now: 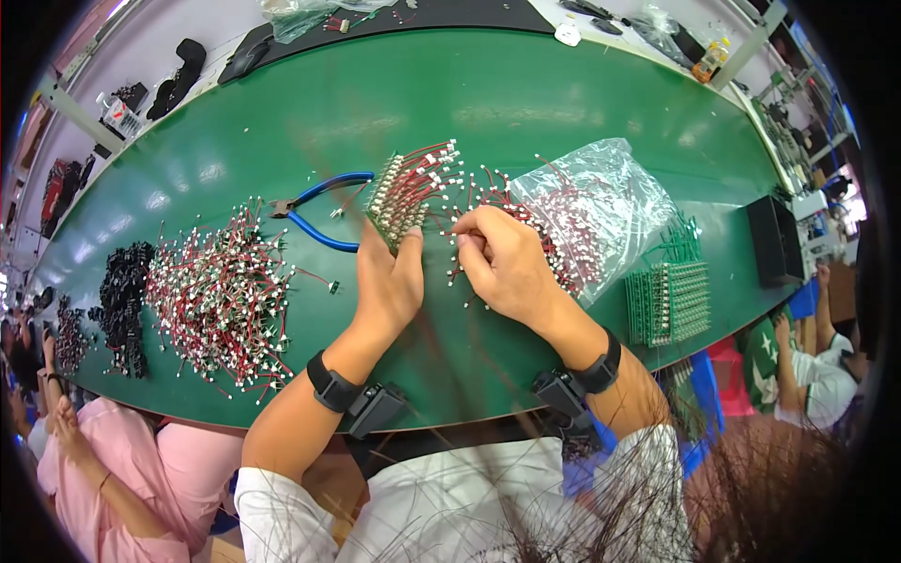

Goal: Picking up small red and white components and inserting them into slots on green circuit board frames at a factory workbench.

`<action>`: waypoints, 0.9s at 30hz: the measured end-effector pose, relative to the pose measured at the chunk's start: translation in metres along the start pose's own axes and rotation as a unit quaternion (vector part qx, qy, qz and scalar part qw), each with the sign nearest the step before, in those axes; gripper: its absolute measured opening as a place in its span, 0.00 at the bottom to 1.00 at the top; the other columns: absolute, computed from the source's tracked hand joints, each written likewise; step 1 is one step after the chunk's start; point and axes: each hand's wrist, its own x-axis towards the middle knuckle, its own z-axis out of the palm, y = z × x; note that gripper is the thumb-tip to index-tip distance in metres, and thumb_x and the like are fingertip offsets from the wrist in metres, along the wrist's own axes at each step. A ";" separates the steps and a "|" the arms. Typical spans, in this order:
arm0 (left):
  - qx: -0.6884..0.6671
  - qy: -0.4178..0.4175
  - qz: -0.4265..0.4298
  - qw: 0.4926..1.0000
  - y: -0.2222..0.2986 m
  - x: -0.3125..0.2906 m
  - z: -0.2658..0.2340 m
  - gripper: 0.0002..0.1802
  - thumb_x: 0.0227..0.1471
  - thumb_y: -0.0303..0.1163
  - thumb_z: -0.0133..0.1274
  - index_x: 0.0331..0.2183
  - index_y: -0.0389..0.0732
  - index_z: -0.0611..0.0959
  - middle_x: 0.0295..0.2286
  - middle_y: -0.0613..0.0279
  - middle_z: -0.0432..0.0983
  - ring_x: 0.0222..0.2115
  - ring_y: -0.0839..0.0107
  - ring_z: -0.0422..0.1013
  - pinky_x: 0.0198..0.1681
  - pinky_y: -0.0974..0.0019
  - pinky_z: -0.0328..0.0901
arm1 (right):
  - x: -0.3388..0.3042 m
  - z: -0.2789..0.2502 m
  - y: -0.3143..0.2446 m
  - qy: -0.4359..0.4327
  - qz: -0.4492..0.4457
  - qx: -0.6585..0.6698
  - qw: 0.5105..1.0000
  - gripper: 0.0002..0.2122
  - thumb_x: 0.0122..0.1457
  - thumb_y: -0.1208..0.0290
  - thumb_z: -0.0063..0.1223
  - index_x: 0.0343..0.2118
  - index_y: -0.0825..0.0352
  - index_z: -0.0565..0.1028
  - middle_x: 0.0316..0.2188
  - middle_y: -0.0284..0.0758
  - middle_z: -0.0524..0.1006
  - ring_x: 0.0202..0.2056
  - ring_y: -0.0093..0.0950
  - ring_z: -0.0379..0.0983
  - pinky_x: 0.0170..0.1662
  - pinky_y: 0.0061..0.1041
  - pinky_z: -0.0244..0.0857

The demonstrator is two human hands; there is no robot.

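Observation:
My left hand grips a green circuit board panel by its near end, thumb on one side and fingers on the other. Rows of small pale connectors cover the panel, and red wires with white plugs stick out from its right side. Close by, my right hand is closed in a pinch; what its fingertips hold is too small to make out. Behind that hand lies a heap of red wires with white plugs, partly under a clear plastic bag. Blue-handled cutters rest open left of the panel.
A big pile of wired connectors lies left on the green table, beside black parts. At right stand a stack of green circuit panels and a black box. Other people sit at both sides.

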 end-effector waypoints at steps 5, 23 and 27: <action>0.035 0.014 -0.014 0.999 -0.006 0.000 -0.003 0.16 0.57 0.19 0.47 0.49 0.33 0.74 0.44 0.61 0.76 0.44 0.75 0.70 0.50 0.69 0.63 | 0.001 0.000 -0.008 -0.014 -0.015 0.035 0.999 0.03 0.56 0.82 0.53 0.33 0.72 0.75 0.24 0.37 0.74 0.22 0.23 0.72 0.24 0.22 0.64; 0.071 -0.092 0.073 0.991 0.015 -0.013 0.009 0.30 0.55 0.18 0.46 0.59 0.30 0.63 0.46 0.45 0.76 0.45 0.56 0.76 0.49 0.61 0.69 | -0.004 0.009 -0.007 0.057 -0.069 -0.041 0.995 0.04 0.51 0.81 0.60 0.29 0.73 0.77 0.25 0.42 0.79 0.24 0.34 0.77 0.26 0.28 0.70; 0.092 -0.108 0.062 0.988 0.020 -0.013 0.008 0.30 0.55 0.18 0.47 0.60 0.31 0.63 0.45 0.46 0.76 0.44 0.54 0.76 0.47 0.61 0.70 | -0.005 0.009 -0.008 0.050 -0.058 -0.045 0.996 0.03 0.51 0.81 0.60 0.28 0.74 0.77 0.27 0.43 0.80 0.26 0.35 0.79 0.28 0.29 0.72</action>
